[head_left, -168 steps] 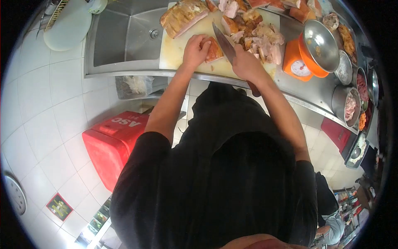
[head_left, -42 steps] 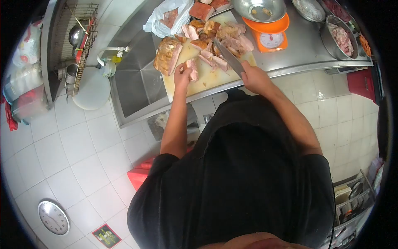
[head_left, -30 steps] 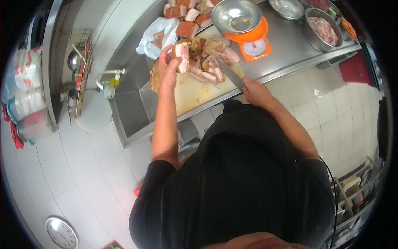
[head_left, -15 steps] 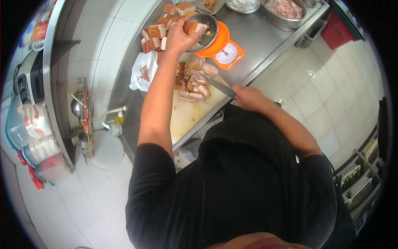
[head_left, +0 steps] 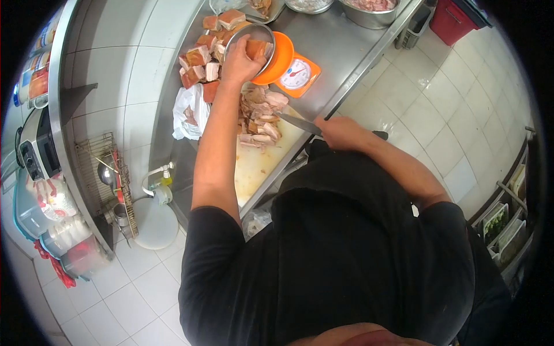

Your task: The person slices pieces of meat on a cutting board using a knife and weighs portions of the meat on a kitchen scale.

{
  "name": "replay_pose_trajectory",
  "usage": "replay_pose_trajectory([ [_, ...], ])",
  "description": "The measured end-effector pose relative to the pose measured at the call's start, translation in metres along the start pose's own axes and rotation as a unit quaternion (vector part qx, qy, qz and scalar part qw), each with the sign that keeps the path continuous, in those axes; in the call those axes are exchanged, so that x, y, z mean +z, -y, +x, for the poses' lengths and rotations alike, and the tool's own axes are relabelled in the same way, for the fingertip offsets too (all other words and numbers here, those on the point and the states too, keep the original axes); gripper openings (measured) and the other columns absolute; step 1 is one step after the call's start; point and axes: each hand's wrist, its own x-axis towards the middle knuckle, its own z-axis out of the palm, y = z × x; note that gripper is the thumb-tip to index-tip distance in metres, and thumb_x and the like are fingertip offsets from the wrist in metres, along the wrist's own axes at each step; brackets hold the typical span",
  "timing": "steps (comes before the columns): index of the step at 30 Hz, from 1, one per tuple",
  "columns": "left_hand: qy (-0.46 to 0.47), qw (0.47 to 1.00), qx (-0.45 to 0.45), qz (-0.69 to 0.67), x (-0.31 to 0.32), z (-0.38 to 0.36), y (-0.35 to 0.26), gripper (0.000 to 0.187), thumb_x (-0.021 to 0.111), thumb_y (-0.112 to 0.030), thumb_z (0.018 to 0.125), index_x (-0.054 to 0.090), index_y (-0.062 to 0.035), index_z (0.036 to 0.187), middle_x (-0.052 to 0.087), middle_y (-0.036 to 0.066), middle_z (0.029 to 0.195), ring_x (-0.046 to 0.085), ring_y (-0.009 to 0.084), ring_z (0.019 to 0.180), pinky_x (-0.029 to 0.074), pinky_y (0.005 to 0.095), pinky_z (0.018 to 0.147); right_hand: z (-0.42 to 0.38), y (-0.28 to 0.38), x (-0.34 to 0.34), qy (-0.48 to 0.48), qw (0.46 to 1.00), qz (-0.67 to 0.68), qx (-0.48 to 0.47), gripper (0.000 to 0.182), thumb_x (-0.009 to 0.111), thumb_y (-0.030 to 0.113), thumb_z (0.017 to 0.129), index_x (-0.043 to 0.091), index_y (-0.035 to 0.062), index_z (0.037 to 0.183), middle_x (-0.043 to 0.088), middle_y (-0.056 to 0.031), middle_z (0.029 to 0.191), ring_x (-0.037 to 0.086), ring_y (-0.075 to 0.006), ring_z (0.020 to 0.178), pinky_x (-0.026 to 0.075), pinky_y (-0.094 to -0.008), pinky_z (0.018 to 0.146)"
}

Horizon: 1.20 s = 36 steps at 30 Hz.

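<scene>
Left hand [head_left: 243, 62] outstretched, right hand [head_left: 341, 132] clenched

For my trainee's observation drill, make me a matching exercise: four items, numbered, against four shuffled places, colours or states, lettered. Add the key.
1. Knife
2. Kitchen scale
3. Plastic bag
4. Left hand

A. White and crumpled
B. At the metal bowl, touching a meat piece
C. Held in the right hand
D. Orange, with a round white dial

Pairs: 1-C, 2-D, 3-A, 4-B

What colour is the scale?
The scale is orange with a white dial, clearest in the head view.
</scene>
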Motion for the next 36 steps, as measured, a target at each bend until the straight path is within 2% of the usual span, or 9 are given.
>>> replay_pose_trajectory([
  [9,-0.011,1.0,0.003,0.015,-0.008,-0.003,-0.008,0.081,0.079,-0.04,0.081,0.05,0.0003,0.146,0.057,0.026,0.143,0.055,0.0382,0.133,0.045,0.044,0.112,0.005,0.005,0.0,0.028,0.999,-0.024,-0.01,0.026,0.058,0.009,0.09,0.055,0.0015,0.115,0.072,-0.0253,0.095,0.071,-0.0444,0.091,0.055,-0.0558,0.079],
  [12,-0.023,0.998,0.016,-0.059,0.006,0.004,0.0,0.086,0.078,-0.048,0.079,0.051,-0.0023,0.146,0.062,0.027,0.135,0.059,0.0408,0.128,0.047,0.0473,0.109,0.006,-0.001,0.007,0.006,1.0,-0.006,-0.02,0.025,0.058,0.01,0.091,0.055,0.0016,0.115,0.072,-0.0257,0.094,0.071,-0.045,0.09,0.055,-0.0558,0.079],
  [15,-0.076,0.997,0.016,-0.022,0.013,0.003,0.005,0.086,0.078,-0.051,0.077,0.052,-0.0041,0.145,0.066,0.027,0.129,0.063,0.0404,0.122,0.05,0.0486,0.104,0.012,-0.003,0.013,-0.003,1.0,-0.001,-0.021,0.024,0.058,0.012,0.092,0.055,0.001,0.113,0.071,-0.0274,0.092,0.07,-0.0466,0.089,0.054,-0.0567,0.08],
  [21,-0.05,0.986,-0.116,-0.113,-0.026,-0.006,-0.016,0.089,0.083,-0.046,0.071,0.05,-0.0045,0.143,0.065,0.025,0.131,0.063,0.039,0.122,0.052,0.0451,0.103,0.017,0.004,0.01,0.004,0.999,-0.031,-0.02,0.022,0.058,0.014,0.093,0.052,0.0001,0.11,0.07,-0.0296,0.092,0.068,-0.0491,0.09,0.053,-0.06,0.081],
  [25,-0.175,0.95,-0.106,-0.235,-0.035,-0.006,0.023,0.084,0.086,-0.035,0.073,0.051,-0.0017,0.142,0.065,0.02,0.131,0.065,0.0293,0.117,0.053,0.039,0.099,0.026,0.007,0.014,-0.005,0.998,-0.051,-0.031,0.022,0.059,0.014,0.095,0.05,0.0008,0.11,0.07,-0.0286,0.09,0.068,-0.0492,0.089,0.053,-0.0604,0.08],
  [28,-0.209,0.91,-0.154,-0.321,-0.066,-0.01,0.053,0.086,0.087,-0.033,0.073,0.05,0.0,0.143,0.064,0.018,0.128,0.065,0.0261,0.114,0.054,0.0366,0.096,0.028,0.012,0.015,-0.01,0.998,-0.046,-0.033,0.023,0.061,0.014,0.095,0.05,0.0012,0.109,0.07,-0.0282,0.088,0.068,-0.0493,0.088,0.053,-0.0603,0.08],
  [29,-0.24,0.907,-0.149,-0.313,-0.054,-0.001,0.095,0.089,0.089,-0.031,0.073,0.047,0.0014,0.144,0.063,0.019,0.127,0.065,0.0262,0.112,0.056,0.0385,0.09,0.03,0.012,0.018,-0.016,0.998,-0.045,-0.037,0.023,0.061,0.014,0.095,0.049,0.0012,0.11,0.07,-0.0282,0.088,0.068,-0.0493,0.088,0.053,-0.0602,0.079],
  [32,-0.269,0.847,-0.294,-0.351,-0.065,0.009,0.162,0.093,0.09,-0.032,0.074,0.043,0.0024,0.146,0.062,0.022,0.126,0.065,0.0281,0.11,0.058,0.0417,0.085,0.035,0.016,0.025,-0.019,0.998,-0.045,-0.03,0.023,0.061,0.014,0.095,0.049,0.0012,0.109,0.069,-0.0286,0.085,0.068,-0.0497,0.085,0.053,-0.0607,0.078],
  [36,-0.328,0.748,-0.362,-0.451,-0.05,0.033,0.257,0.096,0.088,-0.034,0.075,0.04,0.0023,0.15,0.06,0.026,0.129,0.065,0.0304,0.108,0.058,0.0441,0.084,0.04,0.029,0.027,-0.022,0.999,-0.041,-0.001,0.023,0.061,0.014,0.096,0.048,0.0016,0.11,0.068,-0.0299,0.082,0.067,-0.0508,0.081,0.053,-0.0615,0.076],
])
